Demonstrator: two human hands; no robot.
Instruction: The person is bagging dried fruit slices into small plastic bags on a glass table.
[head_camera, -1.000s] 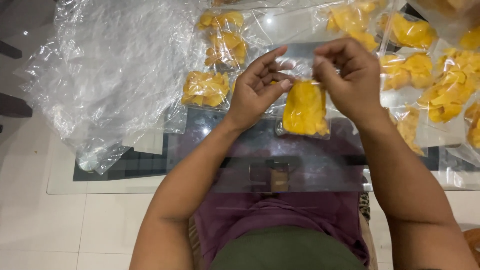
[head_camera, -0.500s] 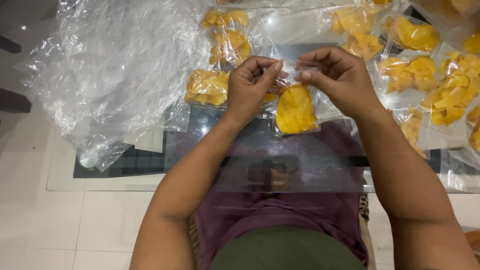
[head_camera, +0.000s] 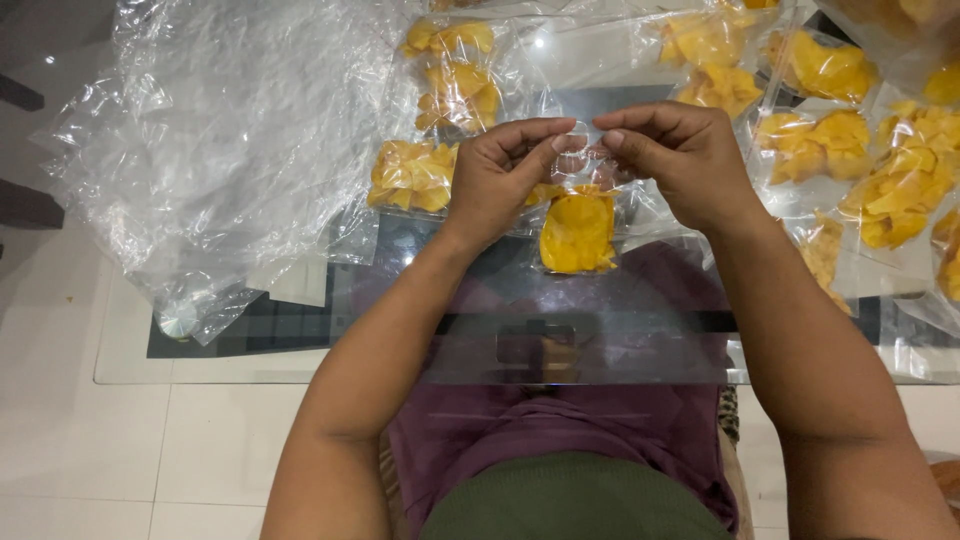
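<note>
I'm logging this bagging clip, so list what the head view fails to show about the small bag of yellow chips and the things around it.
- Mouth of the small bag: covered by the left hand and right hand; sealed or not, cannot tell.
- Filled bags at right: cut off by the frame edge.
- Crumpled clear plastic: its layers hide whatever lies beneath.

Yellow-orange chips (head_camera: 577, 232) fill a clear bag (head_camera: 580, 215); the glass table (head_camera: 300, 365) shows white floor tiles (head_camera: 120, 450).

Crumpled clear plastic sheeting (head_camera: 220, 150), filled bags of yellow chips (head_camera: 415, 175), glass table (head_camera: 250, 365), white floor tiles (head_camera: 80, 440)
</note>
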